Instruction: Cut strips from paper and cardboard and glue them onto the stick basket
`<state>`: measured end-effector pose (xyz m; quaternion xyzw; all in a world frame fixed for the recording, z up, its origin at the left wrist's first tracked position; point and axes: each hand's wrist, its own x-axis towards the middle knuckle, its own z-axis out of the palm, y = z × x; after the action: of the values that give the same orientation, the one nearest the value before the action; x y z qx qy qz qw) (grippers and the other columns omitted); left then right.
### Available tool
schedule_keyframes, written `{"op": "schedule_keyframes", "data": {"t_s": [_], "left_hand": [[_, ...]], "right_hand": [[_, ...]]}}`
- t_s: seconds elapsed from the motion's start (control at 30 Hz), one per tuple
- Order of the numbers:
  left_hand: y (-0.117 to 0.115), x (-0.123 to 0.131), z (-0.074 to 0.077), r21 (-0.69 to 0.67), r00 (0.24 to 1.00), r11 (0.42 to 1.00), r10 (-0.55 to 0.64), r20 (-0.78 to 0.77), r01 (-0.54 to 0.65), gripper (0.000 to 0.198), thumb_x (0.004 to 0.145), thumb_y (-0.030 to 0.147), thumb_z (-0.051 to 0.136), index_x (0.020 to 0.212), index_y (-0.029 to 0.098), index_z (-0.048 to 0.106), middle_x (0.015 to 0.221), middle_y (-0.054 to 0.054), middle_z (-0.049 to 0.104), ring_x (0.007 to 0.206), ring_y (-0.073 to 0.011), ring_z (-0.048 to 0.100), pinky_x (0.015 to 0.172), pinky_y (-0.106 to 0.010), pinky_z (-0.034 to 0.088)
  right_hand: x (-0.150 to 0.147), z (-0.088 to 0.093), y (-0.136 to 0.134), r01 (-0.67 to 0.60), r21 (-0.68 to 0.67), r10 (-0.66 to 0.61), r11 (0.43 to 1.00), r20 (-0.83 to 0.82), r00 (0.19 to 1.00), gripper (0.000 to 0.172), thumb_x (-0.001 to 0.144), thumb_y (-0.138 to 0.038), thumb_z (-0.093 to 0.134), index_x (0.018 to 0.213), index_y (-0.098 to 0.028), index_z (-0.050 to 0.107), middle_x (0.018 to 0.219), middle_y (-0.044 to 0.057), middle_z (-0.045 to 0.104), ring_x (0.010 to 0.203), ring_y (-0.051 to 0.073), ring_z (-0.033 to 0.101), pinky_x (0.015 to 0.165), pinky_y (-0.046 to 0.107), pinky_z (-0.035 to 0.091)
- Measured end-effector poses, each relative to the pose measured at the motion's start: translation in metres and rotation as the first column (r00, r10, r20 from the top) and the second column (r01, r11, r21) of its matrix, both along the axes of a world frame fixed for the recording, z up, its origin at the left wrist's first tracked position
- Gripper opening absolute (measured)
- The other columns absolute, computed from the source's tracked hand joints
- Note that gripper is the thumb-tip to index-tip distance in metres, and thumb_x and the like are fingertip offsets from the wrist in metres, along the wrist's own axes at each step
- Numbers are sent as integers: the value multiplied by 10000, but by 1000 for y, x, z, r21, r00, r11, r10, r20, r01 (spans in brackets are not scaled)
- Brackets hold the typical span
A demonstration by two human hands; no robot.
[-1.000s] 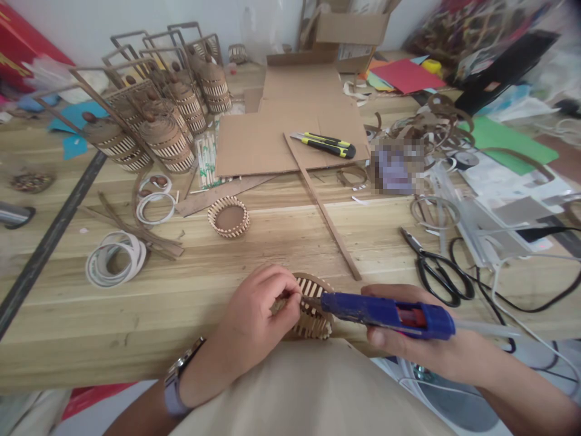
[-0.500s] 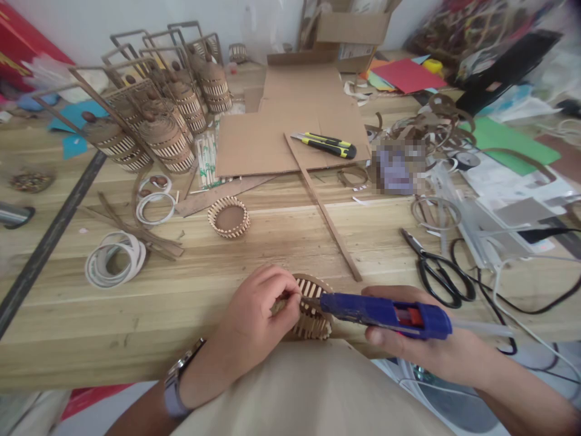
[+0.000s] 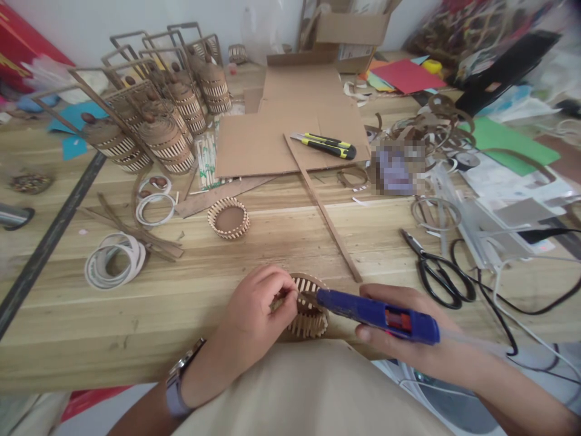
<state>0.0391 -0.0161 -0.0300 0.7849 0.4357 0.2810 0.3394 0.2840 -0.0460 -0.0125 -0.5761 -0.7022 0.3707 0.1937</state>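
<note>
My right hand is wrapped round a blue hot glue gun, whose nozzle points left at the fingertips of my left hand. Those left fingers are closed in a pinch at the nozzle; what they hold is too small and covered to make out. Just behind the nozzle a small round basket of pale wooden sticks rests tilted at the table's front edge, partly hidden by my left hand and the gun. A second shallow stick basket with a brown base stands upright farther back.
Several stick lanterns with handles stand back left. A utility knife lies on cardboard, with a brown strip reaching toward me. Black scissors and cables lie right; white tape rolls lie left.
The glue gun and my right hand have shifted slightly left. The tilted basket has moved a little left too, while my left hand keeps its pinch in nearly the same place.
</note>
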Motion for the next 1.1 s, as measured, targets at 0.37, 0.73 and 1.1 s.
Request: {"op": "schedule_keyframes", "data": {"t_s": [0.37, 0.73, 1.1], "left_hand": [[2, -2, -8, 206, 994, 977, -26, -103, 47, 149, 991, 154, 483, 954, 172, 626, 941, -53, 678, 886, -184, 623, 798, -306, 504], [11, 0, -22, 227, 963, 968, 154, -221, -103, 79, 857, 159, 670, 916, 184, 624, 866, -39, 687, 828, -211, 661, 727, -332, 529], [19, 8, -32, 323, 878, 941, 235, -418, -99, 76, 858, 204, 702, 885, 189, 632, 852, -32, 648, 824, -222, 613, 722, -341, 501]], "right_hand": [[-5, -21, 1, 304, -164, -335, 938, -225, 915, 394, 703, -630, 708, 758, -240, 697, 687, 39, 732, 636, 227, 700, 555, 296, 576], [-15, -36, 2, 346, -277, -431, 896, -364, 826, 429, 787, -648, 648, 865, -234, 732, 902, 78, 771, 860, 259, 719, 714, 326, 598], [-24, -36, 3, 347, -228, -410, 910, -354, 841, 462, 808, -682, 601, 822, -234, 712, 875, 82, 774, 865, 263, 731, 748, 351, 607]]}}
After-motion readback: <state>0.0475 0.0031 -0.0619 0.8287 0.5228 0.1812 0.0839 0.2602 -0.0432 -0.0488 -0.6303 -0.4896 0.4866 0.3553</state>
